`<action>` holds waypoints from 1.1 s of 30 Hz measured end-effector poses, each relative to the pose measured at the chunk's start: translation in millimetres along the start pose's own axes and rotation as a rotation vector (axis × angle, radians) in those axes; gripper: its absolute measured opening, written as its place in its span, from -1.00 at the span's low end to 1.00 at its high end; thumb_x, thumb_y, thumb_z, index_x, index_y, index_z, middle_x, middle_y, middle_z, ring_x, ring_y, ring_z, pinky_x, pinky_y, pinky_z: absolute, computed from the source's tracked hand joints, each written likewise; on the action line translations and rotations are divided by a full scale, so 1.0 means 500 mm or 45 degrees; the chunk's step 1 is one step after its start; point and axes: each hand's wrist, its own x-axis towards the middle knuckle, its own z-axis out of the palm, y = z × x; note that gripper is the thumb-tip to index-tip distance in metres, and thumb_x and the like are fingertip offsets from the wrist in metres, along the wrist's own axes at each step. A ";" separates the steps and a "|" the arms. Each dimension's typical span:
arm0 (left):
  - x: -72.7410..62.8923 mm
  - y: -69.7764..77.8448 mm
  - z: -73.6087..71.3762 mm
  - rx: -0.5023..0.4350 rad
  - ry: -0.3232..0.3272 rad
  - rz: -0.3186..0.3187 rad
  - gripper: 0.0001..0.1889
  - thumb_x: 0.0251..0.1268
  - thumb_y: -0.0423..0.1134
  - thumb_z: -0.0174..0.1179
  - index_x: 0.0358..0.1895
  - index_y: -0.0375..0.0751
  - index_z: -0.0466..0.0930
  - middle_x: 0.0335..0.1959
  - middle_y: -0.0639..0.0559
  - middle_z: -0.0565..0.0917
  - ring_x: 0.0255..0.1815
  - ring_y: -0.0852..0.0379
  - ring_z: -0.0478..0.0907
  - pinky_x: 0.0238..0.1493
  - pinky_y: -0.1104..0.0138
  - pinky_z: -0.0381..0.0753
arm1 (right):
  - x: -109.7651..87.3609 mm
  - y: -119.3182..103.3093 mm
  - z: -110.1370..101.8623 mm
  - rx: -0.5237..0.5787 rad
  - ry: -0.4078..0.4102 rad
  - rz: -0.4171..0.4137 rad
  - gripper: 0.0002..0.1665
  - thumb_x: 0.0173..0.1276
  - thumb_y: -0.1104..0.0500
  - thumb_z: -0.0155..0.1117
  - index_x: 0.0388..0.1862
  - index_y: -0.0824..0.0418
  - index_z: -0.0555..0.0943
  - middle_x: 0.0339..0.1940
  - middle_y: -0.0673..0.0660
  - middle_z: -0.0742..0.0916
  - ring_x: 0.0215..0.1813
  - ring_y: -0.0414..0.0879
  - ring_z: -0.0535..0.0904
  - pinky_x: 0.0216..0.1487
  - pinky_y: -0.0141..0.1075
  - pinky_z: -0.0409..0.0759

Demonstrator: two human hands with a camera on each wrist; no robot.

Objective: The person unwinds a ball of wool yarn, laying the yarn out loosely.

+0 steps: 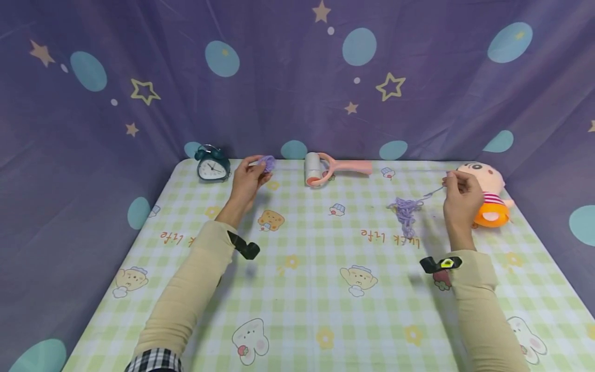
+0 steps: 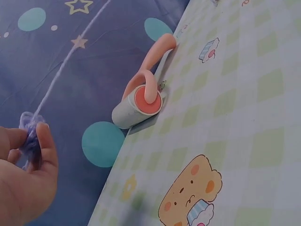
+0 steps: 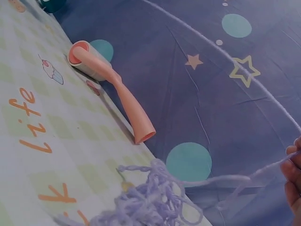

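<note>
So the left hand [image 1: 248, 178] has its thumb and fingers pinched together on a small, fuzzy bundle of lilac yarn [image 1: 267, 164], held up by the fingertips near the far edge of the desk [image 1: 297, 289]. From the left wrist view, a pale lilac yarn strand [image 2: 61, 70] runs pretty straight up and away from that bundle.

The right hand [image 1: 461, 194] is well apart from the left, fingers curled in and fingertips closed on yarn too. A short length of it slopes from those fingertips to a loose, tangled heap of lilac yarn [image 1: 407, 212], sitting left of the right hand and a bit closer to the person. Can't really tell if that heap touches the desk or just hangs over it.

Other stuff around: a dark teal twin-bell alarm clock with a white dial [image 1: 213, 168] is just left of the left hand. Right of that same hand, between the two but nearer the left one, there's a lint roller with a white cylinder and a pink plastic handle [image 1: 339, 165], the handle pointing towards the right hand's side. A soft plush doll with a red-and-white striped top and orange bottoms [image 1: 492, 199] lies just beyond and right of the right hand, which partly covers it. Behind both hands hangs a purple-blue curtain with stars and teal ovals [image 1: 297, 77].
</note>
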 end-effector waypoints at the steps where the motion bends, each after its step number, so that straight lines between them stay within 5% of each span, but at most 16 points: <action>1: 0.000 0.000 0.000 0.002 0.003 0.005 -0.76 0.39 -0.37 0.09 0.07 -0.23 0.45 -0.31 -0.04 0.50 -0.45 0.21 0.59 -0.33 0.56 0.68 | 0.001 -0.002 -0.002 0.000 0.006 -0.003 -0.78 0.35 0.21 0.24 -0.15 0.36 0.65 -0.49 -0.23 0.66 -0.42 -0.37 0.56 -0.34 -0.59 0.50; 8: 0.002 -0.001 -0.003 0.038 -0.011 0.013 -0.66 0.38 -0.37 0.10 0.19 -0.30 0.47 -0.25 -0.06 0.48 -0.40 0.23 0.57 -0.29 0.59 0.67 | 0.001 -0.009 -0.012 0.001 0.009 0.018 -0.79 0.34 0.24 0.24 -0.17 0.37 0.65 -0.50 -0.23 0.67 -0.42 -0.36 0.55 -0.34 -0.59 0.49; 15: 0.003 0.002 -0.003 0.022 -0.027 0.029 -0.64 0.37 -0.38 0.11 0.21 -0.33 0.45 -0.21 -0.06 0.46 -0.35 0.22 0.57 -0.22 0.57 0.67 | -0.004 0.008 -0.022 -0.218 -0.059 0.059 -0.78 0.36 0.08 0.24 -0.18 0.21 0.67 -0.51 -0.31 0.62 -0.44 -0.40 0.50 -0.42 -0.61 0.43; 21: 0.000 0.005 -0.001 0.004 -0.024 0.051 -0.71 0.37 -0.40 0.10 0.13 -0.31 0.49 -0.21 -0.06 0.49 -0.36 0.22 0.57 -0.21 0.55 0.68 | -0.011 0.018 -0.041 -0.540 -0.326 0.168 -0.61 0.39 -0.04 0.18 -0.08 0.26 0.63 -0.55 -0.41 0.56 -0.45 -0.50 0.47 -0.48 -0.63 0.39; 25: -0.001 0.007 0.002 -0.026 -0.033 0.066 -0.82 0.37 -0.41 0.10 -0.01 -0.23 0.52 -0.22 -0.06 0.52 -0.37 0.22 0.58 -0.23 0.55 0.69 | -0.014 0.026 -0.053 -0.743 -0.562 0.182 -0.56 0.43 -0.06 0.11 -0.03 0.28 0.62 -0.41 -0.13 0.68 -0.46 -0.52 0.44 -0.47 -0.59 0.42; 29: -0.003 0.009 0.004 -0.050 -0.046 0.066 -0.88 0.36 -0.42 0.11 -0.12 -0.16 0.50 -0.25 -0.03 0.54 -0.40 0.22 0.59 -0.27 0.54 0.69 | -0.019 0.042 -0.058 -0.879 -0.722 0.127 -0.57 0.46 -0.04 0.06 -0.04 0.28 0.63 -0.22 0.23 0.71 -0.37 -0.29 0.50 -0.36 -0.46 0.45; 33: -0.004 0.011 0.006 -0.060 -0.080 0.065 -0.90 0.35 -0.42 0.12 -0.16 -0.15 0.48 -0.28 -0.01 0.55 -0.41 0.22 0.60 -0.28 0.54 0.69 | -0.022 0.056 -0.057 -0.954 -0.811 0.101 -0.57 0.46 -0.05 0.05 -0.04 0.27 0.62 -0.18 0.28 0.72 -0.22 0.01 0.56 -0.26 -0.31 0.39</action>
